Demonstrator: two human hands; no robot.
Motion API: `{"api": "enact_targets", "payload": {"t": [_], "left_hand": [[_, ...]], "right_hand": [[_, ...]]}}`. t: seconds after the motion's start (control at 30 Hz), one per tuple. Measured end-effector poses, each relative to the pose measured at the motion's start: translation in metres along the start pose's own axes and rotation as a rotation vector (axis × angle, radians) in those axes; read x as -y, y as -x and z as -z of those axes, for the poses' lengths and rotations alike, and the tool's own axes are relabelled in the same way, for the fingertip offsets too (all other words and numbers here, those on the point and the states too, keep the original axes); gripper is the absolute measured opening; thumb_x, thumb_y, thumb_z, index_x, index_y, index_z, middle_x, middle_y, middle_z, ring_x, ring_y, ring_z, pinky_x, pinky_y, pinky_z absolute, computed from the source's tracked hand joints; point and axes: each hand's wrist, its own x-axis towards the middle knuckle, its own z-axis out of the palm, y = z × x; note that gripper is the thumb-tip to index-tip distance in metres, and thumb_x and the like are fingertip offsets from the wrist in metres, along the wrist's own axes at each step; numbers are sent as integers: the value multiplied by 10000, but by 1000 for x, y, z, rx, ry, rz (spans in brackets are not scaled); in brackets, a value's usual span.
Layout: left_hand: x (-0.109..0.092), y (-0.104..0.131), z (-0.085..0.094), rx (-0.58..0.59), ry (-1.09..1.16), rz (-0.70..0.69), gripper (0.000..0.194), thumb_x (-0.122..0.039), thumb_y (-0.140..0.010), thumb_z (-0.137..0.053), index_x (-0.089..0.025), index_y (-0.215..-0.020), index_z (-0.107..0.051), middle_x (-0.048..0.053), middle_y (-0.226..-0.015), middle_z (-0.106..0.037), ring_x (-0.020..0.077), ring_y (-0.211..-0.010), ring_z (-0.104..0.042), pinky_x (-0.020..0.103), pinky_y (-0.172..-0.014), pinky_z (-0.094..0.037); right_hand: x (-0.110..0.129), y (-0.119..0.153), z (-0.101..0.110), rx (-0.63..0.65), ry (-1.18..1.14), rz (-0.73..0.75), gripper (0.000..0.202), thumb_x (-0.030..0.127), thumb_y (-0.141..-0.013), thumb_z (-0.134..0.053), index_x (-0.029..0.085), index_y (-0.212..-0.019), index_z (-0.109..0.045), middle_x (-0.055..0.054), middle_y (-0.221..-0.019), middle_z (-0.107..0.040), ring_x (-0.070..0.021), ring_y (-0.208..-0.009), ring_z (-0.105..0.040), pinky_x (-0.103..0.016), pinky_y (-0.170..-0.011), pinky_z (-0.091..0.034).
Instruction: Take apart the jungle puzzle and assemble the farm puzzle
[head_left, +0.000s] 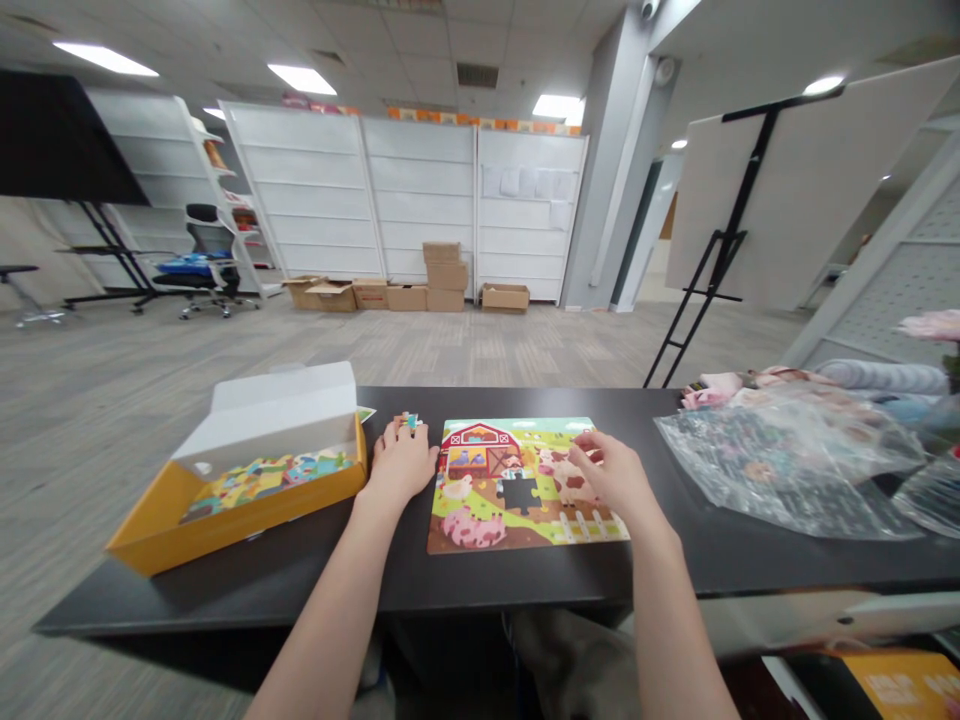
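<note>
A farm jigsaw puzzle (480,500) lies flat on the black table (525,585), with a dark gap near its middle where the table shows through. My left hand (399,462) rests on the table left of the puzzle, its fingertips at a few loose puzzle pieces (407,421); whether it grips one is hidden. Over the puzzle's right part, by the cow picture, is my right hand (611,472), its thumb and fingers slightly apart with nothing visible between them. An open yellow box (247,530) with more pieces (262,482) inside stands to the left.
Clear plastic bags (795,470) with contents lie on the table's right side, beside wrapped pink flowers. The box's white lid (277,410) stands raised at the back. Beyond the table are cardboard boxes (446,275), an office chair (202,262) and an easel-like stand (720,260).
</note>
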Motion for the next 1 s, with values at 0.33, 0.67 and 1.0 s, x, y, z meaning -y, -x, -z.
{"api": "enact_targets", "payload": {"t": [0.33,0.67,1.0], "left_hand": [[-10,23,17,-21,-40,16,380,-247,-972,-428,-118,-1285,-600,217,-1288,-610,372,-1164,-578,495,-942,-480],[-9,25,17,3,8,29,357,-281,-988,-424,-105,-1246,-598,218,-1265,-622,379,-1187,-585,489,-927,-498],[0,18,18,-33,115,86,458,-224,-907,-558,-194,-1363,-528,179,-1332,-603,390,-1219,-551,486,-938,-492]], "right_hand": [[8,0,2,1,-41,-28,211,359,-861,-560,201,-923,-686,-76,-868,-776,-214,-767,-727,-323,-714,-533],[5,2,-2,61,-187,-34,203,391,-844,-591,214,-883,-682,-73,-892,-734,-192,-694,-695,-269,-516,-578],[-3,-2,-11,99,-188,3,213,386,-865,-603,204,-927,-694,-78,-887,-729,-201,-725,-717,-294,-577,-599]]}}
